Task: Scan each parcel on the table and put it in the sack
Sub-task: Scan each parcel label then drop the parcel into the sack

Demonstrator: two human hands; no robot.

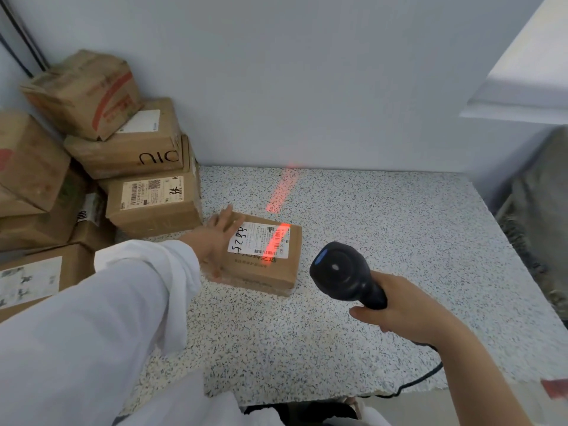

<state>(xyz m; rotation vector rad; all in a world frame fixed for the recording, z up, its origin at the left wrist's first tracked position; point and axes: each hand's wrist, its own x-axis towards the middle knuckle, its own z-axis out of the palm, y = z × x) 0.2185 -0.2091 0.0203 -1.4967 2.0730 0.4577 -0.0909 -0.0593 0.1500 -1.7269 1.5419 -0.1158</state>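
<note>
A pale wall [307,72] stands behind a speckled table [384,241] that fills most of the view. A white sleeve [107,318] reaches in from the lower left. A pile of brown boxes [147,155] is stacked in the far left corner against the wall, several of them bearing printed labels. At the table's right edge hangs a grey fabric shape [541,210], too blurred to say whether it is the sack. One parcel [276,269], a flat brown box, lies on the table near the middle, just in front of the pile and apart from it. The left hand [215,241] rests flat on the left part of its top, fingers straight and a little spread. The right hand [408,312] is curled around the handle of a black scanner [341,269], held above the table just to the right of the parcel with its head turned toward it. A white label [258,241] with handwritten digits and a barcode sits on the parcel's top. A red line of light [281,195] runs across the label's right side and on over the table to the wall. A thin black cable [424,376] trails from below the right hand over the table's near edge.
</note>
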